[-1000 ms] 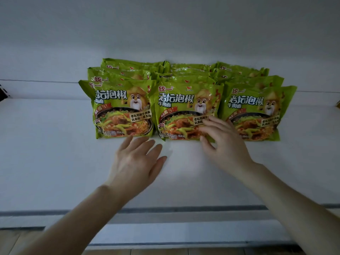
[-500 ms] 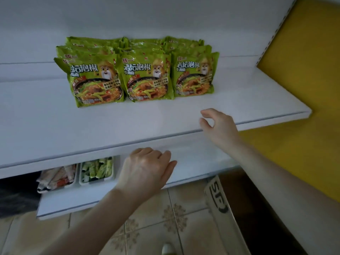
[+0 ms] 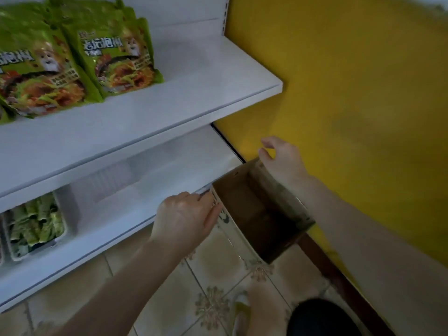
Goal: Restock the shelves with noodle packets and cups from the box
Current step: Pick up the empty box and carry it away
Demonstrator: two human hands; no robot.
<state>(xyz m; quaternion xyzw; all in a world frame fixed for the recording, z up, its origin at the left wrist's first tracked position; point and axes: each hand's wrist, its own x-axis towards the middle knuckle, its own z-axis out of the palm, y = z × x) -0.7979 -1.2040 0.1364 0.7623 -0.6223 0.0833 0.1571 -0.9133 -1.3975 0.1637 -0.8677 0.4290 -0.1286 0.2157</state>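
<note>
Both grips [image 3: 186, 214] [image 3: 282, 161] now at box [image 3: 261, 214] edges

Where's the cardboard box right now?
In the head view, the cardboard box sits open on the tiled floor, right of centre, by the yellow wall at the bottom shelf's end, between the left hand and right hand.

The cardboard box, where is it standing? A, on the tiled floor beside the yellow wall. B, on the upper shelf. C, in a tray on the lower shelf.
A: the cardboard box stands open-topped on the tiled floor, next to the yellow wall.
</note>
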